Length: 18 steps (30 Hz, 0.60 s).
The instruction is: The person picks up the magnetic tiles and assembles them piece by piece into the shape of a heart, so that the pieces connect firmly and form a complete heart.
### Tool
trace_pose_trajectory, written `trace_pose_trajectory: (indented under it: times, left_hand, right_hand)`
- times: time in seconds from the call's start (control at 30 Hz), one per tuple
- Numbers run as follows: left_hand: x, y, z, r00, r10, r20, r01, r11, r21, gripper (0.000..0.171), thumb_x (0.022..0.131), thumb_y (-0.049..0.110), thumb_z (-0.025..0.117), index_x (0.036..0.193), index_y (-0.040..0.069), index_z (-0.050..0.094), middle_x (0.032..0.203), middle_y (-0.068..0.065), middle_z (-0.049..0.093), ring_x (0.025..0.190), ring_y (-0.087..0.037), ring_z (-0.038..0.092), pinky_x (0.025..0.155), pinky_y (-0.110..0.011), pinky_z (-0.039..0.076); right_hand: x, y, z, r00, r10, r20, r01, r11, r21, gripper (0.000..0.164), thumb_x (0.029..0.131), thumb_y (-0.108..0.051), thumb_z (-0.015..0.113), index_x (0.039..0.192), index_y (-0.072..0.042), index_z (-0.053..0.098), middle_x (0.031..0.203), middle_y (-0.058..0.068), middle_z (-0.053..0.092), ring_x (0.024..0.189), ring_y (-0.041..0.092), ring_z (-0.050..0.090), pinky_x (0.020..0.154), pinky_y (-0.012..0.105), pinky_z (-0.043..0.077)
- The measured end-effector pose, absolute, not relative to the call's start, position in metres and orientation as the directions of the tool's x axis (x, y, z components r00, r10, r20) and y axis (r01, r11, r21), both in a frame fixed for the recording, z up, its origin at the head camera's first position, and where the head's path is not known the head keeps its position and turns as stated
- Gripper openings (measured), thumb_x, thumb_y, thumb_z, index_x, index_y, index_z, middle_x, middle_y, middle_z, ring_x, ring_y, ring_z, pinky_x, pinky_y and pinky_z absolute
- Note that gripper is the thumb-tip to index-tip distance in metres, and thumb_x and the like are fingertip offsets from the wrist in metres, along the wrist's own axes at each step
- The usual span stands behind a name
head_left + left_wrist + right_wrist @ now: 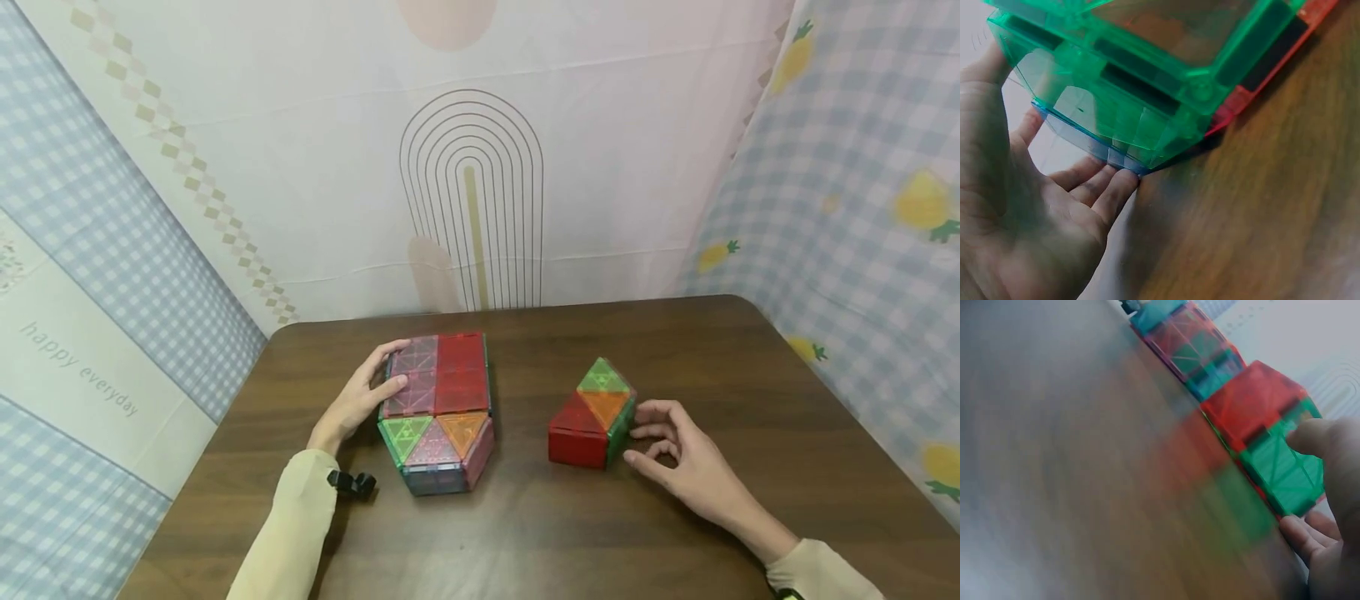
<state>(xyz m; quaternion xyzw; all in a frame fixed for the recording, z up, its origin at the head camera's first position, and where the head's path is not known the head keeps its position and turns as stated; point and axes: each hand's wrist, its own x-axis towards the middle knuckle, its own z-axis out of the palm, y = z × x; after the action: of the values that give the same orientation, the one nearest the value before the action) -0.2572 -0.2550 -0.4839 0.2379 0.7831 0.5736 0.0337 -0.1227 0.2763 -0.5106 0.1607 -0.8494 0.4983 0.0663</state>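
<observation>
A larger block of translucent magnetic tiles (pixel 461 375) stands on the left of the table, its top red, pale purple, green, pink and orange. My left hand (pixel 365 389) rests on its left side, thumb over the top edge. In the left wrist view, fingertips (pixel 1124 178) touch along the lower edge by the green side tiles (pixel 1147 106). To the right sits a smaller magnetic-tile block (pixel 577 442), red at the front with green and orange triangles on top. Close beside its green right side is my right hand (pixel 693 467), fingers loosely bent, thumb apart from them.
Both blocks stand on a dark wooden table (pixel 517 550), with a gap of bare wood between them. Behind the table hangs a pale patterned cloth (pixel 600 167). Checked cloth (pixel 847 275) borders both sides. A black strap (pixel 351 483) sits on the left wrist.
</observation>
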Motion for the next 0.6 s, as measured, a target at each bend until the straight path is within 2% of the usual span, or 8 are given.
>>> trace_pose_trajectory:
  times: [0.1,0.23,0.33,0.47,0.53,0.6]
  left_hand:
    - [-0.257,-0.257,-0.485,-0.879,0.418,0.230,0.342,0.217,0.914,0.063,0.112,0.018,0.065,0.171,0.019,0.042,0.161,-0.020,0.051,0.146,-0.032,0.052,0.109,-0.027,0.052]
    - [-0.258,-0.256,-0.485,-0.859,0.439,0.264,0.373,0.184,0.909,0.064,0.114,0.030,0.067,0.171,0.017,0.042,0.166,-0.020,0.047,0.152,-0.038,0.047,0.113,-0.026,0.049]
    - [-0.259,-0.250,-0.487,-0.839,0.466,0.282,0.403,0.185,0.896,0.072,0.111,0.047,0.068,0.171,0.017,0.042,0.174,-0.015,0.041,0.162,-0.040,0.035,0.127,-0.032,0.038]
    - [-0.260,-0.235,-0.489,-0.816,0.496,0.296,0.438,0.198,0.877,0.087,0.105,0.069,0.064,0.171,0.018,0.043,0.179,-0.010,0.036,0.169,-0.038,0.022,0.137,-0.050,0.018]
    - [-0.260,-0.227,-0.490,-0.802,0.509,0.311,0.459,0.193,0.867,0.093,0.102,0.075,0.061,0.171,0.016,0.042,0.178,-0.011,0.036,0.169,-0.038,0.023,0.137,-0.056,0.016]
    - [-0.260,-0.220,-0.492,-0.786,0.524,0.328,0.483,0.191,0.854,0.099,0.100,0.080,0.057,0.171,0.014,0.041,0.178,-0.013,0.037,0.169,-0.038,0.025,0.137,-0.054,0.016]
  right_hand:
    - [-0.124,0.268,-0.510,-0.946,-0.200,0.255,-0.322,0.490,-0.810,0.074,0.099,-0.030,0.089,0.157,-0.015,0.046,0.146,0.008,0.066,0.123,0.018,0.069,0.089,0.024,0.061]
    - [-0.135,0.252,-0.509,-0.945,-0.188,0.269,-0.328,0.542,-0.773,0.086,0.095,-0.039,0.092,0.163,-0.017,0.043,0.149,0.009,0.065,0.126,0.024,0.069,0.089,0.026,0.061]
    - [-0.149,0.240,-0.509,-0.937,-0.199,0.288,-0.350,0.553,-0.757,0.087,0.096,-0.039,0.091,0.165,-0.017,0.043,0.149,0.010,0.066,0.124,0.026,0.070,0.089,0.028,0.061]
    - [-0.169,0.229,-0.511,-0.923,-0.239,0.301,-0.384,0.545,-0.745,0.086,0.097,-0.036,0.091,0.166,-0.017,0.044,0.153,0.010,0.064,0.122,0.023,0.071,0.088,0.028,0.061]
    - [-0.177,0.225,-0.512,-0.911,-0.274,0.309,-0.411,0.533,-0.740,0.085,0.098,-0.034,0.090,0.168,-0.018,0.043,0.155,0.009,0.064,0.117,0.020,0.071,0.086,0.029,0.060]
    - [-0.182,0.223,-0.512,-0.893,-0.314,0.322,-0.445,0.520,-0.729,0.084,0.099,-0.032,0.088,0.169,-0.018,0.043,0.156,0.008,0.064,0.109,0.018,0.071,0.083,0.029,0.058]
